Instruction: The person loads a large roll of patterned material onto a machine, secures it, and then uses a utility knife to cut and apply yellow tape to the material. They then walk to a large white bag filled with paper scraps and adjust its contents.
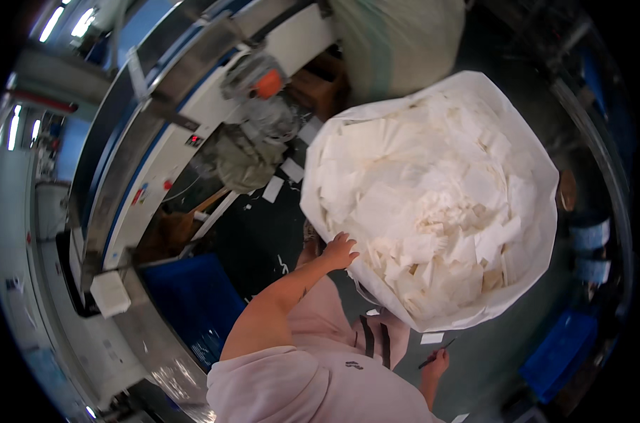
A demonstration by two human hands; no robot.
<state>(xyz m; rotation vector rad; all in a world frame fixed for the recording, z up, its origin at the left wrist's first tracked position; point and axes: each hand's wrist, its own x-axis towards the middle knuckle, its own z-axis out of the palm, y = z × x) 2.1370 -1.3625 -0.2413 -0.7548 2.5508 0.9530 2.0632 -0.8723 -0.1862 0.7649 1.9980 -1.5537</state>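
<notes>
A large white sack (538,271), its mouth spread wide, stands in front of me, heaped with off-white paper or cloth scraps (433,176). At its near left rim is my left hand (339,252), fingers curled over the edge and closed on it. Lower right, beside my leg, my right hand (436,364) is closed around a slim dark tool (430,362) with a thin pointed end. That tool is too small to identify. Close to it, a white slip (432,338) lies on the floor near the sack's base.
To the left runs a long machine (147,166) with a metal conveyor edge and a small red display. A blue bin (193,299) sits below it, another blue crate (559,352) at right. Behind the sack stands a big pale bag (401,46). Scraps (272,189) litter the dark floor.
</notes>
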